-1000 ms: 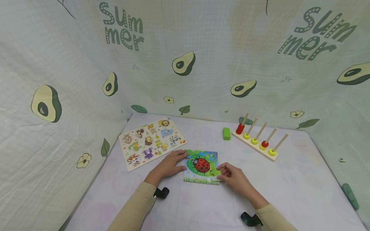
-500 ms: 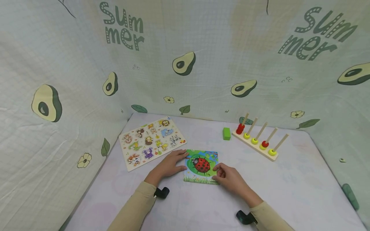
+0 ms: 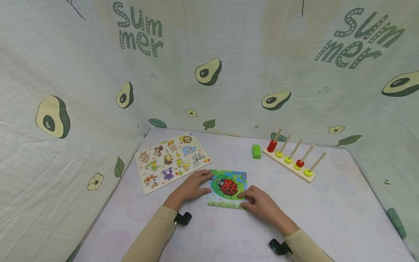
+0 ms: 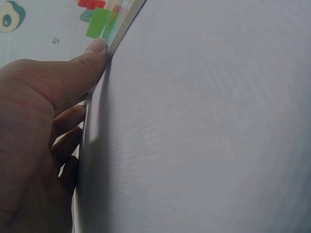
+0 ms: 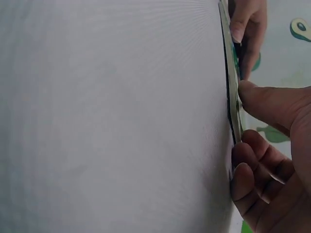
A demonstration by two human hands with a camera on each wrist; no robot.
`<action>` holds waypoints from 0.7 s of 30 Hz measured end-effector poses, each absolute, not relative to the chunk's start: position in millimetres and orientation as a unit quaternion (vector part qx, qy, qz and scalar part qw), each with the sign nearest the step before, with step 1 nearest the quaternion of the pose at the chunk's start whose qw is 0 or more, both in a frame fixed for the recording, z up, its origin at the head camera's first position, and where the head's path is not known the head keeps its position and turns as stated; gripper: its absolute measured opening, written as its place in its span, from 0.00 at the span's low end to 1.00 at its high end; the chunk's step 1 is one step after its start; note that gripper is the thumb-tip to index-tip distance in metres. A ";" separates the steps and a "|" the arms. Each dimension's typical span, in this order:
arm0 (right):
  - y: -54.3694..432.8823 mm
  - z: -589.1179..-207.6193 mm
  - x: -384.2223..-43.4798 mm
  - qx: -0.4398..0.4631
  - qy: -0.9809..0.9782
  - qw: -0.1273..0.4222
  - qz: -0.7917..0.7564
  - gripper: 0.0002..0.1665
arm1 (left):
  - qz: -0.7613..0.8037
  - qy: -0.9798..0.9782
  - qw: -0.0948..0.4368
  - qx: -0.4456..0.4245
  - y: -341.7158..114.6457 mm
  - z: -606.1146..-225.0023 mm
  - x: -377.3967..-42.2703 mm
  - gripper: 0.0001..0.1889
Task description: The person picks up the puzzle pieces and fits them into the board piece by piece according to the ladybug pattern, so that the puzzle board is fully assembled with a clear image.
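A square ladybug jigsaw puzzle (image 3: 228, 187) lies on the table, its picture a red spotted beetle on green leaves above a grassy strip. My left hand (image 3: 194, 185) rests along its left side with fingers fairly straight, thumb touching the edge. At the lower right of the puzzle, my right hand (image 3: 258, 203) has bent index finger and thumb on the corner puzzle piece, which they mostly cover. In the right wrist view the thumb (image 5: 267, 104) touches the puzzle's edge (image 5: 232, 92) and the other fingers curl beside it.
An animal peg puzzle board (image 3: 173, 160) lies at the back left. Behind the ladybug puzzle stands a green block (image 3: 256, 151). To the right is a wooden stacking rack (image 3: 288, 163) with pegs bearing red and yellow rings. Printed cloth (image 3: 235, 98) hangs around the table.
My right hand has moved left, bringing the green corner piece from jutting past the right edge to lie in the picture. Its index finger has since slid slightly lower. The left hand stays put.
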State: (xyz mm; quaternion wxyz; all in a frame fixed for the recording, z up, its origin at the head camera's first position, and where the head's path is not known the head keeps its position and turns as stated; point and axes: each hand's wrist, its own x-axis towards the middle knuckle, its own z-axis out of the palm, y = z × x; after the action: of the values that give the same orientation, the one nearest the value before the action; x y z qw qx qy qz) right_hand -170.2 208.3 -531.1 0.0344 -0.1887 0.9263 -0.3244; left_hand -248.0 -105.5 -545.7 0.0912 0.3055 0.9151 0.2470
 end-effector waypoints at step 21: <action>207.9 -525.3 -173.1 -0.171 0.946 0.054 -0.270 0.20 | 0.243 0.916 0.092 0.306 -105.1 -542.8 -248.0 0.36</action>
State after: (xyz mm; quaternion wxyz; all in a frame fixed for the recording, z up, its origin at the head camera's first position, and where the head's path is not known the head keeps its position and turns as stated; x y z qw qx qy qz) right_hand -173.1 207.9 -525.3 0.0536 -0.1711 0.9461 -0.2697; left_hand -248.0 -105.1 -542.8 0.0916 0.3059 0.9160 0.2427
